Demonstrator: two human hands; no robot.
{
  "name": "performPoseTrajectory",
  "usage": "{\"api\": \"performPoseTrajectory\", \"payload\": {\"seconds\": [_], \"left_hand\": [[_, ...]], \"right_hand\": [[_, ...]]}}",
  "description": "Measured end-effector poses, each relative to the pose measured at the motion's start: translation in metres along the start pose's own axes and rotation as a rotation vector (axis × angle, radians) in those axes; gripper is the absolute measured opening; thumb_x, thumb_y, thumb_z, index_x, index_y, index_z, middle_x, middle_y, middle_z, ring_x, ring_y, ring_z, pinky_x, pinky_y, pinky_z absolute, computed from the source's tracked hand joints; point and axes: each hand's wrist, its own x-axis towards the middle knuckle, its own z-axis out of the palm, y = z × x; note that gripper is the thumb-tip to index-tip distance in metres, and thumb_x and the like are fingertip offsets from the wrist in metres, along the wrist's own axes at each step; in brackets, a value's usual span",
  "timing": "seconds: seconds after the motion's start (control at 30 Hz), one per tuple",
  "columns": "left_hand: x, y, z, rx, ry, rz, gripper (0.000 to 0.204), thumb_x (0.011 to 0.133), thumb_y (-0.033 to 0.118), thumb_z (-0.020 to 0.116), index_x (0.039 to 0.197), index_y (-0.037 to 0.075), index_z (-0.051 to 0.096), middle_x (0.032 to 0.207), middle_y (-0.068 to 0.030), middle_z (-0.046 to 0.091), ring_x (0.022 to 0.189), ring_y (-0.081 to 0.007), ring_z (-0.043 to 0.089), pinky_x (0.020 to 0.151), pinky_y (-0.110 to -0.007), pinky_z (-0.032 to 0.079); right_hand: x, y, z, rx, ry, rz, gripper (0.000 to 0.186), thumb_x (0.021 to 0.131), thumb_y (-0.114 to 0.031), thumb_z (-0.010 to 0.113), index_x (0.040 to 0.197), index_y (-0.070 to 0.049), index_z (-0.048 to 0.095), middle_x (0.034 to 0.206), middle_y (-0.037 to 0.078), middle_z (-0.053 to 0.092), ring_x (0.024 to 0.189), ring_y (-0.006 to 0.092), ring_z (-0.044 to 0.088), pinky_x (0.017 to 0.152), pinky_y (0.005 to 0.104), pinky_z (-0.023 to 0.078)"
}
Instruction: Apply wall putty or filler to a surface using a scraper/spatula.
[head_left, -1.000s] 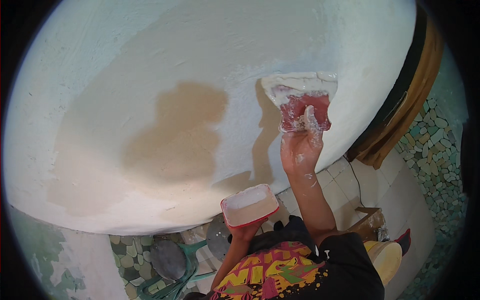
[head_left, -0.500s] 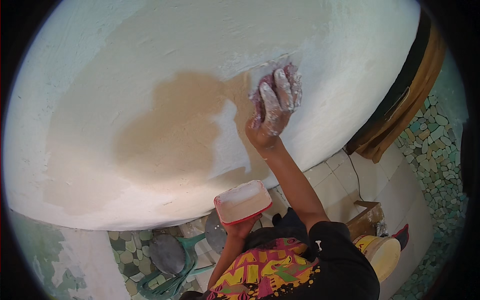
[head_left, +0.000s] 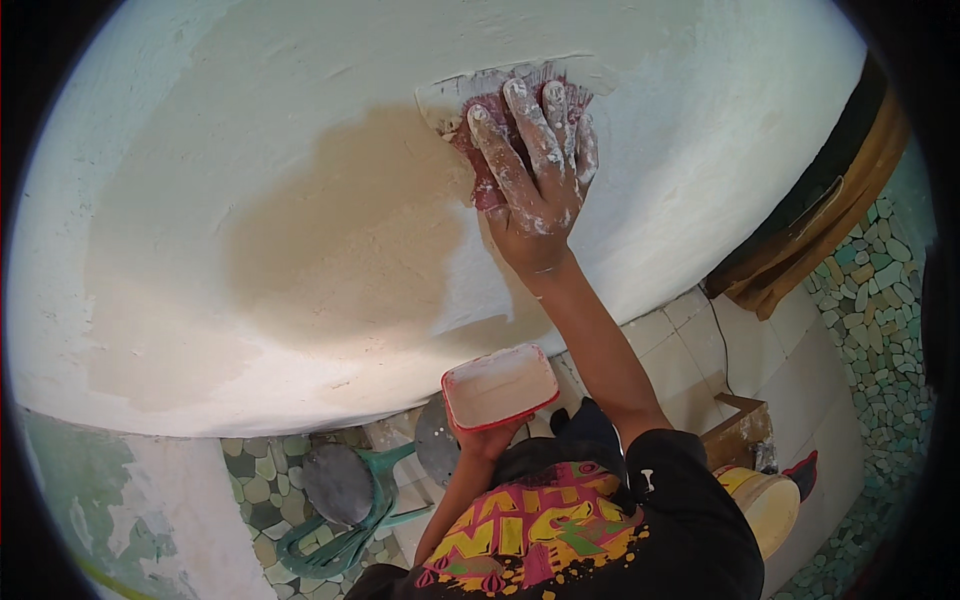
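My right hand (head_left: pixel 535 165), smeared with white putty, presses a red-handled putty scraper (head_left: pixel 500 95) flat against the white wall (head_left: pixel 250 120). The scraper's blade lies at the upper edge of a bare tan patch (head_left: pixel 350 240) of the wall. Lower down, my left hand (head_left: pixel 490 440) grips a small red-rimmed rectangular tray (head_left: pixel 500 385) of white putty from below, at chest height and apart from the wall.
Below the wall a green plastic chair (head_left: pixel 345 510) stands on pebble-patterned flooring. White tiles (head_left: pixel 740 350) run along the right, with a brown wooden frame (head_left: pixel 830 220), a cardboard box (head_left: pixel 740 430) and a yellowish bucket (head_left: pixel 770 505).
My right hand has swept the scraper across the wall, leftward then upward, spreading white putty over the right edge of the tan patch. The tray stayed roughly in place.
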Motion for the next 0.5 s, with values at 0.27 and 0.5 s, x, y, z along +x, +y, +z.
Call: {"api": "performPoseTrajectory", "payload": {"seconds": [0.27, 0.5], "left_hand": [[0.006, -0.004, 0.005, -0.064, 0.081, 0.017, 0.078, 0.1, 0.072, 0.043, 0.157, 0.019, 0.046, 0.163, -0.0165, 0.044, 0.14, -0.0498, 0.051, 0.093, -0.07, 0.055], [0.007, -0.005, 0.0, -0.047, 0.108, 0.008, 0.081, 0.099, 0.074, 0.043, 0.159, 0.021, 0.043, 0.164, -0.0163, 0.043, 0.142, -0.0504, 0.049, 0.094, -0.07, 0.055]], "right_hand": [[-0.029, 0.003, -0.015, -0.027, -0.061, 0.036, 0.055, 0.084, -0.014, 0.073, 0.137, -0.025, 0.074, 0.153, 0.004, 0.062, 0.146, 0.0326, 0.053, 0.121, 0.0578, 0.028], [-0.061, 0.011, -0.037, -0.093, -0.207, 0.023, 0.042, 0.086, -0.021, 0.076, 0.127, -0.021, 0.079, 0.151, 0.004, 0.064, 0.144, 0.0337, 0.055, 0.119, 0.058, 0.032]]}}
